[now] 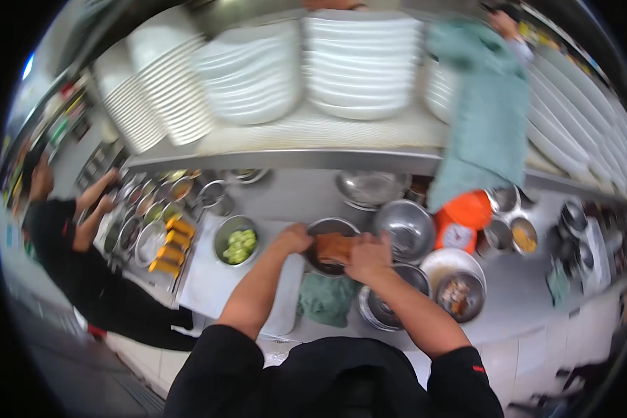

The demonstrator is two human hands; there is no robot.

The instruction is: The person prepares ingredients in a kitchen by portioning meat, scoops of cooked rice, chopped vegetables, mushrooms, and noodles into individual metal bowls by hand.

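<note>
Both hands grip a brown slab [334, 247] over a dark bowl [327, 228] | left hand [292, 239] closed on its end | right hand [368, 256] clasps the other end

My hands [292, 239] [368, 256] meet over the round metal bowl [320, 227]. The steel bowl of green pieces [235, 240] sits left of it. A folded green cloth [326, 298] lies just before it.

This is a big restaurant kitchen. Tall stacks of white plates [251, 76] sit on a metal shelf [285, 159]. Lots of shiny metal bowls [405, 228] and small tubs of food [153, 209] fill the counter [515, 292], and another cook [76, 244] works nearby
</note>
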